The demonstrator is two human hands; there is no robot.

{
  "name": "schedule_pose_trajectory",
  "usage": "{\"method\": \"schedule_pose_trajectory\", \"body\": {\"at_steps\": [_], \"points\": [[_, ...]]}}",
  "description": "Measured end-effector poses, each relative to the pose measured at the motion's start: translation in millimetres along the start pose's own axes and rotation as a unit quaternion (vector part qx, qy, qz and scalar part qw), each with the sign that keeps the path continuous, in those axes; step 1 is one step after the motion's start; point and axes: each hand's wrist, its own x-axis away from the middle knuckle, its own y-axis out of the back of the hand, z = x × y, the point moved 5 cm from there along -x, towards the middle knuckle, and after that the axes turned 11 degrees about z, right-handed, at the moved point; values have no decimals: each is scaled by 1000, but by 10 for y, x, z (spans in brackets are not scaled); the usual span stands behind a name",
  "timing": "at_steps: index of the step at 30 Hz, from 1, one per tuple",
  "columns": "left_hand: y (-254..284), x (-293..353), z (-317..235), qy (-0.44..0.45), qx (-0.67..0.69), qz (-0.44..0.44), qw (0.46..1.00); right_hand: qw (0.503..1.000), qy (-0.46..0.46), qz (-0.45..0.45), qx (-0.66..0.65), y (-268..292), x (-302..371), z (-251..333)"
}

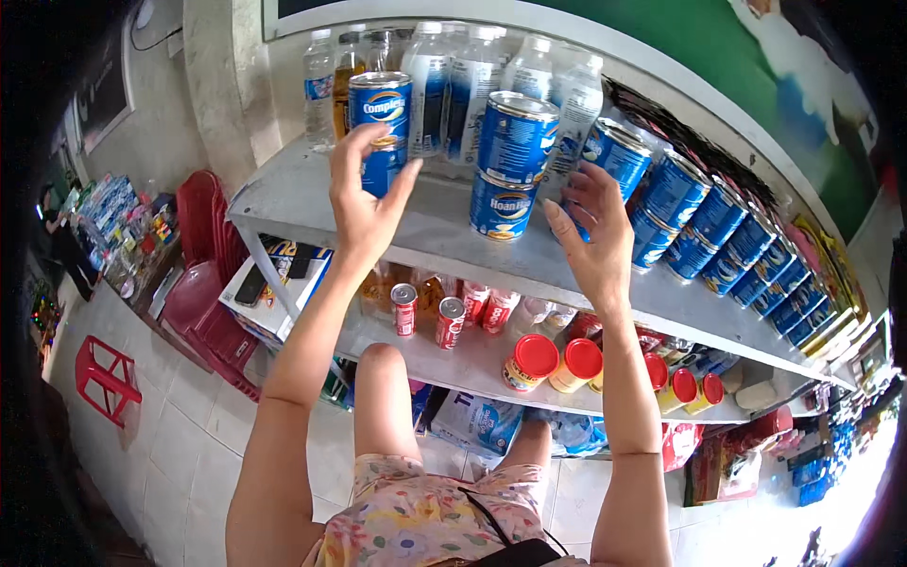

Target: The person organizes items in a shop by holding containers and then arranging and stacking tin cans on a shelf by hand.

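At the left of the top shelf, two blue cans (380, 97) stand one on the other. My left hand (364, 213) is in front of this stack, thumb and fingers apart, partly covering the lower can; whether it touches is unclear. In the middle stands another stack, an upper blue can (518, 137) on a lower blue can (504, 208). To its right is my right hand (600, 236), fingers spread and curved, holding nothing. It partly hides a further stack, topped by a blue can (616, 156).
More stacked blue cans (675, 186) run along the shelf (435, 213) to the right. Plastic bottles (425, 85) line the back. Below are red drink cans (404, 310) and red-lidded tubs (536, 357). Red chairs (203, 302) and a red stool (109, 381) stand left.
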Motion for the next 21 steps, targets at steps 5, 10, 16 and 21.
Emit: {"method": "schedule_pose_trajectory", "body": {"at_steps": [5, 10, 16, 21], "points": [[235, -92, 591, 211, 147, 9, 966, 1000, 21, -14, 11, -156, -88, 50], [-31, -93, 818, 283, 190, 174, 924, 997, 63, -33, 30, -250, -330, 178], [-27, 2, 894, 237, 146, 198, 940, 995, 10, -21, 101, -384, -571, 216], [-7, 1, 960, 276, 112, 232, 926, 998, 10, 0, 63, -505, -583, 36]]}}
